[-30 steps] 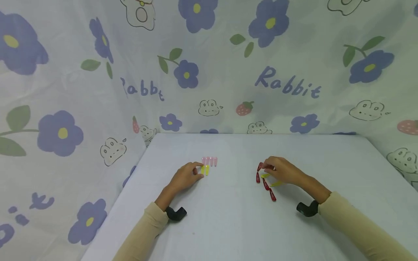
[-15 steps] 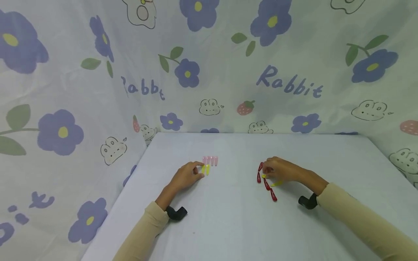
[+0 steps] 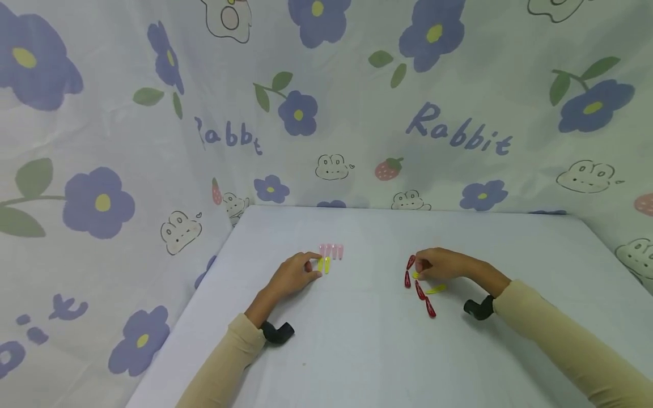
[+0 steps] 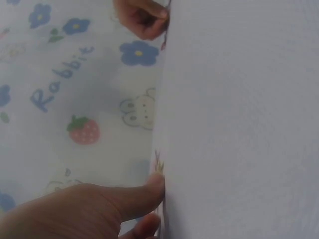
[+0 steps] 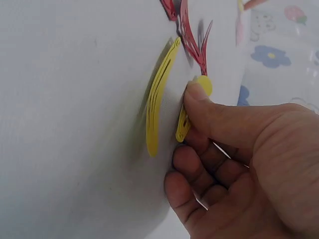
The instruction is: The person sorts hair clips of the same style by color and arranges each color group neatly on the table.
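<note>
My left hand (image 3: pixel 292 277) rests on the white table with thumb and index finger at the two ends of a yellow hair clip (image 3: pixel 320 264). A second yellow clip (image 3: pixel 327 265) lies just right of it, below a row of several pink hair clips (image 3: pixel 334 251). On the right side, my right hand (image 3: pixel 442 264) pinches a yellow snap hair clip (image 5: pixel 203 85) between thumb and index finger, its middle hidden by the thumb. Another yellow clip (image 5: pixel 158 102) lies close by. Several red hair clips (image 3: pixel 431 307) form a crooked line left of that hand.
The white table (image 3: pixel 367 340) ends at a back edge against a cloth (image 3: pixel 357 113) printed with flowers and rabbits. A black curved piece (image 3: pixel 278 333) sits at the left wrist and another (image 3: pixel 478 309) at the right wrist.
My right hand has closed its fingers on the yellow clip and drawn slightly back, showing more of the other yellow clip. The left hand stays by its clip. The head view has shifted slightly.
</note>
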Demonstrator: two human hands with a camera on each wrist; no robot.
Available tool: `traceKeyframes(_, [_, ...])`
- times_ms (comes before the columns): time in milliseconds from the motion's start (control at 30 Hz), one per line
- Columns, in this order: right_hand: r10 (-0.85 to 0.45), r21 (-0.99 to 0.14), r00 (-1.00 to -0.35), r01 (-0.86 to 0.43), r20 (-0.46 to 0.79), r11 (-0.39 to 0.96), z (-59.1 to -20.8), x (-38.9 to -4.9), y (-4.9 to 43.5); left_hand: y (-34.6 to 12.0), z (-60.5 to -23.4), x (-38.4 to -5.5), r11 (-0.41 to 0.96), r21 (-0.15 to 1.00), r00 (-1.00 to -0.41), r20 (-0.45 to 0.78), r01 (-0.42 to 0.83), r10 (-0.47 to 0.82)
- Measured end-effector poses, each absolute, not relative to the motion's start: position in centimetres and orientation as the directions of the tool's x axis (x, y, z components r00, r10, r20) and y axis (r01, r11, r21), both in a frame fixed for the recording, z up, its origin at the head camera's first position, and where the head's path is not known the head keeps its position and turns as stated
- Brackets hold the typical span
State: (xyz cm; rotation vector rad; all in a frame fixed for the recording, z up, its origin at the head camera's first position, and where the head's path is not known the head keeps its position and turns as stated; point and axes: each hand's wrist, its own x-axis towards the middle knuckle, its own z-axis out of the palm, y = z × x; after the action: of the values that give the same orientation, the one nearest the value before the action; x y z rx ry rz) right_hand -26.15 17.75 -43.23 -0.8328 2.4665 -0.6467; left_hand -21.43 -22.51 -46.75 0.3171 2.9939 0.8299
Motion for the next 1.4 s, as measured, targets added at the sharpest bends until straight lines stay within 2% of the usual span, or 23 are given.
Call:
traceKeyframes(267, [-0.640, -0.568, -0.751, -0.459, -0.163, 0.683, -43.1, -25.8, 18.6, -22.3, -46.7, -21.5, 0.839, 0.511, -0.979, 0.029, 0.188, 0.201])
traceKeyframes(567, [-0.586, -0.666, -0.809, -0.417, -0.038, 0.618, -41.8, -24.9, 18.8, -22.4, -46.6, -21.5, 0.847, 0.498, -0.980, 0.032, 0.188, 0.199])
traceKeyframes(767, [-0.554, -0.732, -0.828, -0.431, 0.087, 0.528, -41.6, -23.9, 18.0, -22.4, -46.6, -21.5, 0.847, 0.498, -0.980, 0.030, 0.187, 0.199])
traceKeyframes(1400, [-0.545, -0.838, -0.830, -0.381, 0.123, 0.391, -43.1, -21.5, 14.1, -22.4, -46.7, -21.5, 0.845, 0.500, -0.979, 0.027, 0.189, 0.204])
